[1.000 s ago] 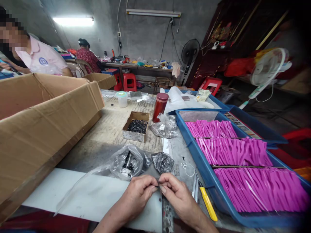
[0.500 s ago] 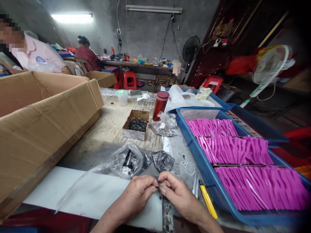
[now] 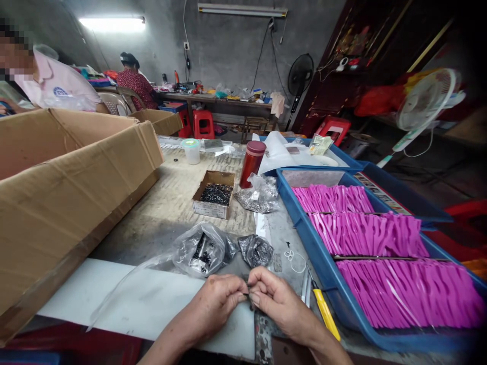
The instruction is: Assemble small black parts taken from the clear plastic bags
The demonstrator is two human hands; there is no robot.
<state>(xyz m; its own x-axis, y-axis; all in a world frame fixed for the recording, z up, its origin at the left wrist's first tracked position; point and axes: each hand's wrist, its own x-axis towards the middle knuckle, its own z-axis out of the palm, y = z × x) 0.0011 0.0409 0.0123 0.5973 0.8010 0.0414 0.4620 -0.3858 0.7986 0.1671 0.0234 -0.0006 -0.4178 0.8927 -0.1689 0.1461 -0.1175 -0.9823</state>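
Observation:
My left hand (image 3: 224, 299) and my right hand (image 3: 272, 299) meet fingertip to fingertip over the near edge of the worktable. Both are closed in a pinch, and a tiny dark piece shows between them, too small to name. Just beyond the hands lies an open clear plastic bag (image 3: 201, 253) with small black parts inside. Beside it sits a crumpled dark plastic bag (image 3: 256, 251). Under my left hand a pale sheet (image 3: 152, 299) covers the table edge. A yellow-handled screwdriver (image 3: 326, 314) lies right of my right hand.
A blue tray (image 3: 319, 274) of upright magenta pieces stands at right. A large cardboard box (image 3: 76, 203) fills the left. Farther back are a small box of dark screws (image 3: 213, 208), a red canister (image 3: 253, 165) and a lidded tub (image 3: 191, 152). Two people sit beyond at left.
Both hands keep the same pinch at nearly the same spot. The person at the back left has turned the head slightly; the camera view has shifted a little.

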